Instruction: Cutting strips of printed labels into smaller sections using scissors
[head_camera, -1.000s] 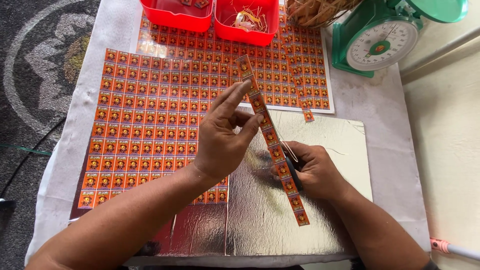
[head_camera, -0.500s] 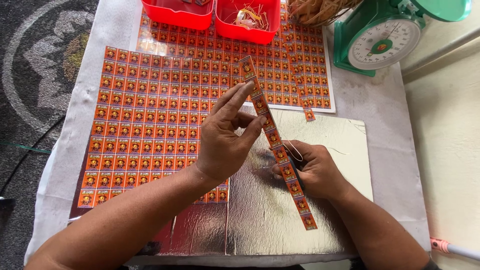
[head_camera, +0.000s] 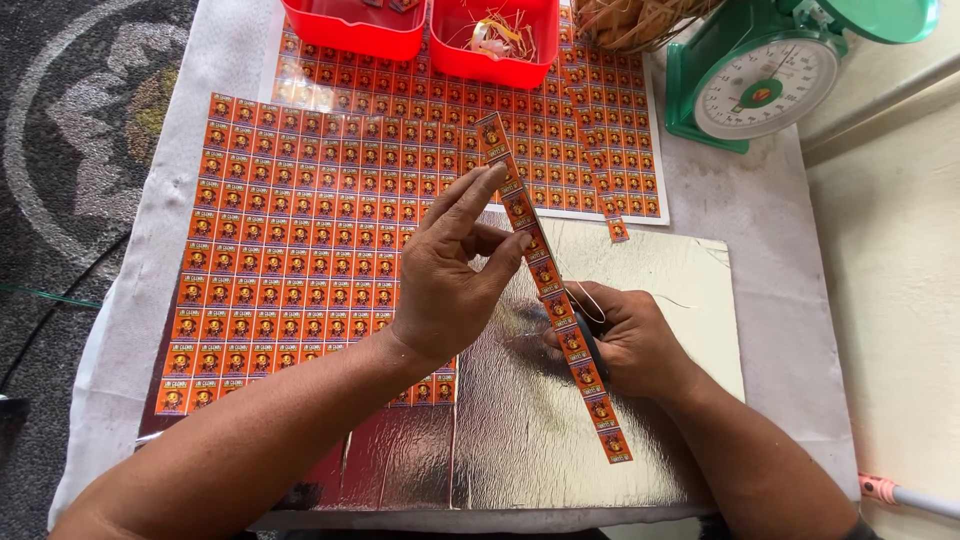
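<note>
Head view: strip of orange labels (head_camera: 545, 275) held slantwise over the table, top end near the red trays, bottom end low over the silver foil board (head_camera: 650, 270). Pinched near its upper part by the left hand (head_camera: 440, 290), forefinger laid along the edge, thumb and another fingertip pressing further down. Gripped lower by the right hand (head_camera: 630, 340), closed around the strip together with something dark and narrow; blade or scissors, cannot tell. Thin pale loop of thread across the right knuckles. Compared with half a second and a second ago: bottom end of the strip a little lower and nearer the body, slightly more of it hanging free below the right hand; left hand almost unmoved. Judged from that, strip being drawn slowly through the right grip, work on it well along its length. Beyond the hands: big sheet of the same orange labels (head_camera: 290, 250) under the left wrist, second sheet (head_camera: 600, 110) further back with a short loose piece (head_camera: 617, 230) at its near edge. Two red trays (head_camera: 360, 30) at the far side, green kitchen scale (head_camera: 760, 90) at the right, white cloth (head_camera: 760, 230) under everything.
</note>
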